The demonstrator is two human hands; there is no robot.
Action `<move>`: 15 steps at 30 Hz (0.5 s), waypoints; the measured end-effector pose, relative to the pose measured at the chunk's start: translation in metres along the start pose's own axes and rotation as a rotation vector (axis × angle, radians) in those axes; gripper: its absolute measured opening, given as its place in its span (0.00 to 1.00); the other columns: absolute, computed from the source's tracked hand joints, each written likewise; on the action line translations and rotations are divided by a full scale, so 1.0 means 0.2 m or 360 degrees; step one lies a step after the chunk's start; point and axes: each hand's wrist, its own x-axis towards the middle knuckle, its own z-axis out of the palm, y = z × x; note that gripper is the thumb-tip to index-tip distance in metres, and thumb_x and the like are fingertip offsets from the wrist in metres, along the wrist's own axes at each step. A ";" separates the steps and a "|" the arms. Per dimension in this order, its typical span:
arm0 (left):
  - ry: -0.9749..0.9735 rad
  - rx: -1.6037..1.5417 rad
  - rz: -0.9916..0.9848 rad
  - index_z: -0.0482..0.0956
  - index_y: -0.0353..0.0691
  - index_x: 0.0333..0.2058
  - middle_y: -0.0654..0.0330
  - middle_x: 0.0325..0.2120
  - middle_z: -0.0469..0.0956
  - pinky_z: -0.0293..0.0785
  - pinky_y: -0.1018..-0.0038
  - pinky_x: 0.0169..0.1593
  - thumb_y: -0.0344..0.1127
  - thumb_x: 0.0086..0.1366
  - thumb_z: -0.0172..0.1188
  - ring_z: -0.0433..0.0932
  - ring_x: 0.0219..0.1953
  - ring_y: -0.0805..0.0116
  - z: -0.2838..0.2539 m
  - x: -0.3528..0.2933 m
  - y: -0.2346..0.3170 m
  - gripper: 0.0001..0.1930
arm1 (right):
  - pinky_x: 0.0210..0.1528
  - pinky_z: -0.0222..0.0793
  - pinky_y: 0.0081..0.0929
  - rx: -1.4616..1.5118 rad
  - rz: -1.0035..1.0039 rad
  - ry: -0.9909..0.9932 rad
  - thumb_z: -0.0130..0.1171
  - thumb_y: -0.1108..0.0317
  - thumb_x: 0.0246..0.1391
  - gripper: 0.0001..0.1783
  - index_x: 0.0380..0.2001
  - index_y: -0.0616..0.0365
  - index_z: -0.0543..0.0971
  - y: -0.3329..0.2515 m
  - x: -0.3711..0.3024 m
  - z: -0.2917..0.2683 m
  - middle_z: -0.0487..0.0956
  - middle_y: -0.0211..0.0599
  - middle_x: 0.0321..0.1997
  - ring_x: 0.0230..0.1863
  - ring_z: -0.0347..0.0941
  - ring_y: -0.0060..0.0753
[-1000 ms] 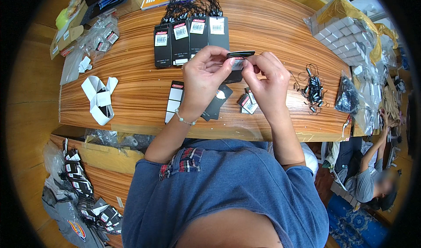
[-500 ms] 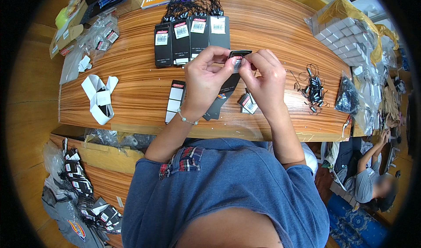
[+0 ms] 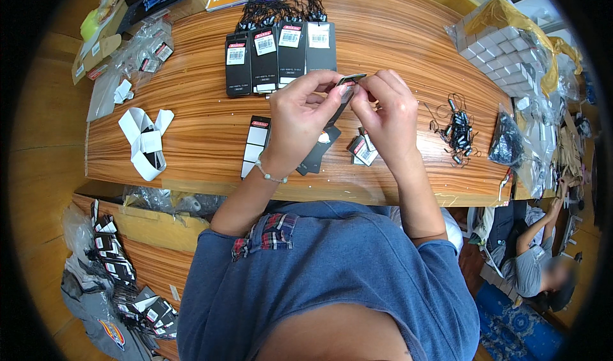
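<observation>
In front of me a black hang tag (image 3: 340,111) is held up off the table, tilted, its top end between my two hands. My left hand (image 3: 301,109) pinches the tag's upper left side between thumb and fingers. The thumb and fingertips of my right hand (image 3: 391,113) are pressed together on the tag's upper right side; whether they also grip a string or sticker is hidden. Below them lie more dark hang tags (image 3: 311,161), a black-and-white label strip (image 3: 256,147) and a small pile of short stickered tags (image 3: 364,150).
Strung black hang tags (image 3: 262,61) lie in overlapping rows at the back. On the right are loose black strings (image 3: 458,131), a bag of strings (image 3: 506,141) and stacked white boxes (image 3: 495,48). A white paper strip (image 3: 143,145) curls at left. Another person (image 3: 533,262) sits at far right.
The held tag has tipped, so its face shows less and its lower end has lifted off the tags beneath. My hands have barely shifted and keep their pinch.
</observation>
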 end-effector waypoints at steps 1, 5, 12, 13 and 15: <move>-0.0003 0.0051 0.0023 0.75 0.30 0.34 0.60 0.30 0.77 0.74 0.84 0.33 0.23 0.54 0.59 0.76 0.30 0.78 0.00 0.00 0.00 0.08 | 0.22 0.62 0.28 0.0077 0.0130 -0.0034 0.56 0.77 0.37 0.03 0.17 0.64 0.73 -0.01 0.00 0.00 0.68 0.38 0.17 0.19 0.65 0.35; -0.0032 0.0171 0.0122 0.76 0.30 0.34 0.61 0.30 0.77 0.74 0.84 0.33 0.23 0.54 0.58 0.76 0.30 0.78 0.00 0.00 0.03 0.08 | 0.21 0.60 0.26 0.0577 0.0682 -0.0132 0.55 0.75 0.39 0.04 0.17 0.65 0.73 -0.01 -0.01 -0.01 0.66 0.38 0.15 0.17 0.63 0.32; 0.0040 0.0028 0.0027 0.76 0.31 0.34 0.58 0.29 0.77 0.75 0.82 0.30 0.24 0.55 0.57 0.77 0.28 0.76 0.00 0.02 -0.05 0.07 | 0.22 0.61 0.28 0.0096 0.0137 -0.0014 0.55 0.75 0.39 0.04 0.17 0.66 0.73 0.01 -0.01 0.04 0.68 0.40 0.16 0.18 0.66 0.35; 0.0048 0.0038 0.0053 0.76 0.32 0.34 0.57 0.28 0.78 0.76 0.81 0.28 0.25 0.55 0.57 0.77 0.27 0.75 0.00 0.02 -0.05 0.07 | 0.22 0.61 0.28 0.0025 0.0005 0.0020 0.55 0.76 0.39 0.04 0.17 0.66 0.73 0.02 -0.01 0.05 0.68 0.41 0.16 0.18 0.66 0.36; 0.0037 0.0130 0.0132 0.76 0.32 0.34 0.57 0.28 0.78 0.76 0.81 0.27 0.25 0.55 0.57 0.77 0.26 0.75 0.00 0.02 -0.03 0.07 | 0.22 0.61 0.27 0.0051 0.0040 0.0021 0.55 0.75 0.40 0.04 0.18 0.66 0.73 0.03 -0.02 0.06 0.68 0.40 0.16 0.18 0.65 0.34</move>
